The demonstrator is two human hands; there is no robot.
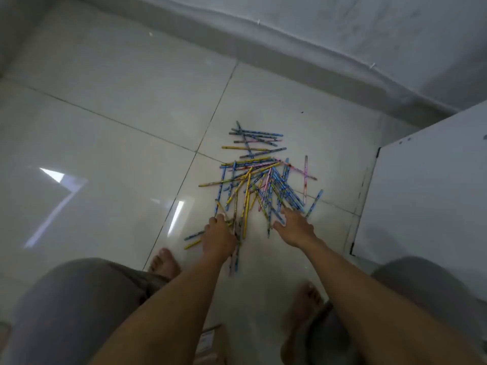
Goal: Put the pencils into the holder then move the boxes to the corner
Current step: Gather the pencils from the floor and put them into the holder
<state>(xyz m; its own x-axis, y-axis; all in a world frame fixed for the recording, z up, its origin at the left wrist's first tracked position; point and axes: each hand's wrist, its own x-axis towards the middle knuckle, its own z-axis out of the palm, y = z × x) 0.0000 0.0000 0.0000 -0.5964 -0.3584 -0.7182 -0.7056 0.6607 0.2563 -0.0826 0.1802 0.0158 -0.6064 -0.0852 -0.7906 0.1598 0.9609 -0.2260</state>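
We are crouched over the pencils [253,180], scattered in a crossed heap on the tiled floor [105,127] at the frame's centre. Our left hand [220,237] is curled on a few pencils at the heap's lower edge; our right hand [295,227] lies spread, fingers apart, beside it. No holder shows. The risk, as we judge it: crossed pencils snag, so lifting a bunch may drag others loose and roll them away across the smooth tile.

A glossy pale tiled floor [118,143] carries a loose, crisscrossed scatter of coloured pencils [259,177].
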